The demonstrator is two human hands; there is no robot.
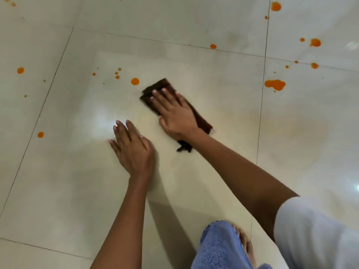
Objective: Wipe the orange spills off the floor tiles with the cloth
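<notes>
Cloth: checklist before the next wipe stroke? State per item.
1. Press: right hand flat on cloth, fingers straight: ok.
2. Support: left hand flat on the tile, apart from the cloth: ok.
3. Target: nearest drop in view, just up-left of the cloth, untouched: ok.
4. Cloth lying flat: not ok, its tail is bunched by the right wrist.
5. Spills gone: not ok, a big blot at right and many small drops are on the tiles.
6. Cloth soaked or not: cannot tell, it is dark and blurred.
</notes>
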